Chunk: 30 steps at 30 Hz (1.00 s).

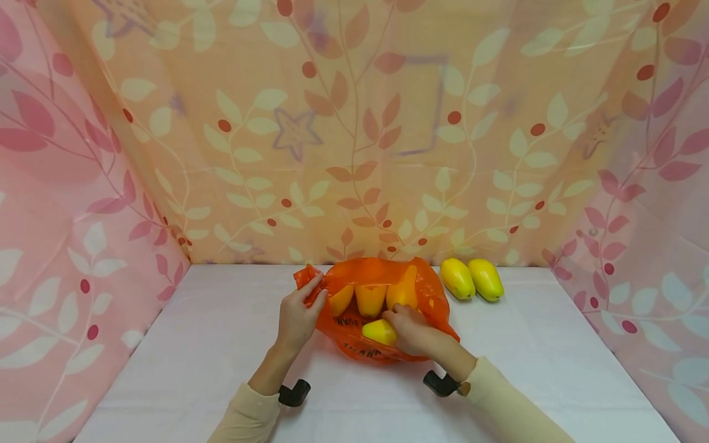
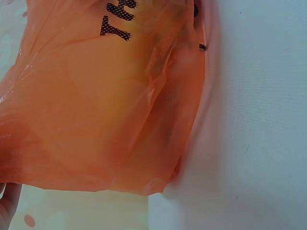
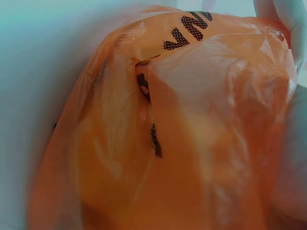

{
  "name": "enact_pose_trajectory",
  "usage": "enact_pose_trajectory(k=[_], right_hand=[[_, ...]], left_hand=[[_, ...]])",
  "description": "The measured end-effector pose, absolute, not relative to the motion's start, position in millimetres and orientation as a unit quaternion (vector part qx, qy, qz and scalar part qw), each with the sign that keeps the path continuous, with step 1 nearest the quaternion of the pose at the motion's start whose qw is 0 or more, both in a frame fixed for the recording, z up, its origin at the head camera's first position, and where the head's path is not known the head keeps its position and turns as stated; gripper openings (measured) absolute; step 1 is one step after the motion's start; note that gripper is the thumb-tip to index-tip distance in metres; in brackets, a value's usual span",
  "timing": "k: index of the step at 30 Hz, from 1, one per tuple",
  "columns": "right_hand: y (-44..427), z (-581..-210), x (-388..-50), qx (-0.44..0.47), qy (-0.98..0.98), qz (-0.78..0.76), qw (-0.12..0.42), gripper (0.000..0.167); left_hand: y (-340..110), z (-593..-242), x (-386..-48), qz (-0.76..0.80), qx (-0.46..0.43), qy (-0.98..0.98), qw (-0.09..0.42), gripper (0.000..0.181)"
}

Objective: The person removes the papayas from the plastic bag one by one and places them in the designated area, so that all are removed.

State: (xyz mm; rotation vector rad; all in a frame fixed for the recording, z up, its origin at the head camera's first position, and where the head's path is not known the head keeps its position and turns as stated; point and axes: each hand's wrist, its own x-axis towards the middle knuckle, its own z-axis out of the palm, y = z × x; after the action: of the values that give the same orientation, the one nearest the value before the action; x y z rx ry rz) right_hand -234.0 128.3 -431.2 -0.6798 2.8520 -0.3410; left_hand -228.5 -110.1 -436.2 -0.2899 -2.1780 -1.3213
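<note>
An orange plastic bag (image 1: 382,271) with black lettering lies on the table, its mouth facing me. Several yellow mangoes (image 1: 370,300) are inside it. My left hand (image 1: 296,317) pinches the bag's left edge between thumb and fingers; in the left wrist view the orange film (image 2: 96,120) fills most of the picture. My right hand (image 1: 411,332) reaches into the mouth, fingers curled at a yellow-green mango (image 1: 379,332) near the front, whose right end the hand hides. The right wrist view shows mostly the bag's side (image 3: 192,134).
Two yellow-green mangoes (image 1: 457,279) (image 1: 485,280) lie side by side at the back, right of the bag. A white cloth covers the table (image 1: 183,357). Leaf-patterned curtains (image 1: 354,135) stand behind it and along both sides.
</note>
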Motion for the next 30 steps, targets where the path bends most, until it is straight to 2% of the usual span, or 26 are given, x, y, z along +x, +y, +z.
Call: enact_pose_trajectory(k=[16, 30], right_hand=[[130, -435, -234, -0.225, 0.959, -0.143, 0.097, 0.046], [134, -423, -231, -0.255, 0.950, -0.174, 0.042, 0.062]], left_hand=[[-109, -438, -229, -0.490, -0.106, -0.815, 0.291, 0.036], [-112, -439, -231, -0.487, -0.111, -0.813, 0.299, 0.035]])
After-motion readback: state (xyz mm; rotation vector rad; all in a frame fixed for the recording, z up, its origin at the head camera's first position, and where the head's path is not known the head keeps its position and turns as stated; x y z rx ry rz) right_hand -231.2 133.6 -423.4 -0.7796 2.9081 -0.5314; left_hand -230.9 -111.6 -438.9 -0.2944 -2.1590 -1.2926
